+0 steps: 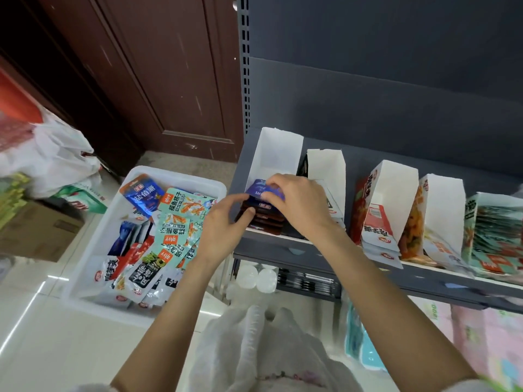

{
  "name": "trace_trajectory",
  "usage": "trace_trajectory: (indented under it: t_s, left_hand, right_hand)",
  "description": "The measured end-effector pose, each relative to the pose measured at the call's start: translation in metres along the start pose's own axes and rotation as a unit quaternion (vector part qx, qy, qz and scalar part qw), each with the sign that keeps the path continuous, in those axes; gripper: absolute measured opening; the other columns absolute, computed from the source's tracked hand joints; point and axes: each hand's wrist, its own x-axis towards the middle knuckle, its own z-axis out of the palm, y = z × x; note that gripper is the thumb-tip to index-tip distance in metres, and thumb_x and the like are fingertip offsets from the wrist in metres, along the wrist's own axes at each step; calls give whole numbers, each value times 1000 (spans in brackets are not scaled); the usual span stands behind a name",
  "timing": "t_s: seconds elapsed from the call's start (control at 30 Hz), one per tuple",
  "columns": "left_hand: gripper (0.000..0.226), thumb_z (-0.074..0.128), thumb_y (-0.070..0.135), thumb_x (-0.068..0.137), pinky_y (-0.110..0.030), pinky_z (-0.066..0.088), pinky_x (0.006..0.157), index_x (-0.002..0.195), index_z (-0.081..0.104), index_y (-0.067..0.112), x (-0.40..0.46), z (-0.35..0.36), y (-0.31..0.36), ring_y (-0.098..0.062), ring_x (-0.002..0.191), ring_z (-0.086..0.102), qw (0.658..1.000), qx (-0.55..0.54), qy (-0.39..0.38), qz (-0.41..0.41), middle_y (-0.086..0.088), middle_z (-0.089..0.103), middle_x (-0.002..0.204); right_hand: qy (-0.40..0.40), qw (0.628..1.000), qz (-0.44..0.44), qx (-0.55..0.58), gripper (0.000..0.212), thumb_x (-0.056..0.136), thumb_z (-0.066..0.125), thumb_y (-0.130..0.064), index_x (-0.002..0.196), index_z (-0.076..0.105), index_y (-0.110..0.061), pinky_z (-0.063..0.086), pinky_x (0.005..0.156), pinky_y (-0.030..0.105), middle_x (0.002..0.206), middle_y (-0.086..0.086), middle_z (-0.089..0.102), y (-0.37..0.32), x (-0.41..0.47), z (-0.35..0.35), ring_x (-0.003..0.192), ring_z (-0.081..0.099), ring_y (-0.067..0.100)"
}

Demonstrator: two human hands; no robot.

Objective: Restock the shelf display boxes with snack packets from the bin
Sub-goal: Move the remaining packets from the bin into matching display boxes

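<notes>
Both hands grip a blue packet (261, 190) over the leftmost display box (276, 154). The left hand (223, 224) pinches its near-left edge, the right hand (300, 205) curls over it. The bin (93, 250) sits left.

Blue packet (144, 198) at the far end of the white bin (93, 244): white characters read 盐值派, small red logo tag above them. Teal packet (185, 206) beside it: 摸鱼搭子 in dark print, orange brand tag at its corner. Black-and-white packet (147, 271) near the bin's front: large characters, not legible for certain. Red-and-white display box (377, 222) on the shelf: vertical red characters, blurred, plus a barcode label. Blue packet (264, 190) under the hands: white lettering, blurred past reading.
</notes>
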Motion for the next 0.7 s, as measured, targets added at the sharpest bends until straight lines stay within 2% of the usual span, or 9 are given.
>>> trace_trajectory:
  t_s: [0.07,0.13,0.2,0.3,0.37,0.43,0.57,0.6,0.7]
  left_hand:
    - [24,59,23,92,-14,40,90,116,61,25,-11,-5,3,8,102,49,999,7,30,24,23,58,107]
    - [14,58,26,92,-10,40,86,105,63,27,-28,-11,2,8,100,54,995,-11,93,32,26,61,101]
    - [11,56,27,89,-13,43,82,98,63,24,-45,-19,-4,2,93,58,987,-43,150,29,19,65,93]
    - [11,56,33,86,-21,48,79,94,62,29,-71,-36,-24,-5,84,62,985,-77,151,8,12,66,84]
    - [10,56,33,86,-24,51,76,95,61,33,-82,-52,-46,-8,81,64,989,-67,131,-28,14,67,82]
    - [14,59,21,91,-22,51,78,98,61,34,-90,-70,-72,-4,83,64,989,-39,113,-85,15,68,83]
    - [18,58,8,92,-11,47,75,106,61,19,-93,-112,-124,-2,87,61,978,0,102,-183,13,66,95]
    - [20,59,7,91,-13,48,77,108,60,17,-90,-122,-139,-4,87,61,975,22,99,-199,9,66,98]
    - [29,61,13,89,-38,51,90,118,60,14,-71,-149,-186,-20,97,62,966,109,66,-225,-4,64,113]
  right_hand:
    - [63,997,-8,46,27,94,56,-35,112,64,-17,46,71,26,103,0,71,-2,-19,-7,91,66,17]
    - [115,987,-30,105,22,94,55,-28,108,66,-16,53,66,26,94,-2,72,-10,-37,-14,83,68,13]
    - [143,973,-38,175,20,94,54,-23,105,68,-16,54,62,24,91,-4,73,-24,-54,-15,77,67,8]
    - [118,958,-41,256,20,95,51,-24,102,68,-16,52,61,20,91,-6,72,-54,-72,-6,76,64,4]
    - [71,953,-48,291,23,93,48,-26,101,68,-16,50,60,16,89,-6,72,-74,-75,13,75,64,2]
    - [3,949,-40,312,19,92,52,-21,102,67,-16,50,63,16,93,-5,72,-93,-73,40,78,64,4]
    - [-203,932,36,298,31,93,54,-15,124,58,-14,49,82,25,122,2,61,-126,-63,108,102,62,14]
    - [-248,917,66,305,36,94,53,-15,130,53,-13,47,86,25,130,3,56,-134,-60,126,108,60,15]
    - [-331,861,161,352,47,93,54,-15,138,42,-10,36,91,21,143,7,42,-159,-48,170,125,46,16]
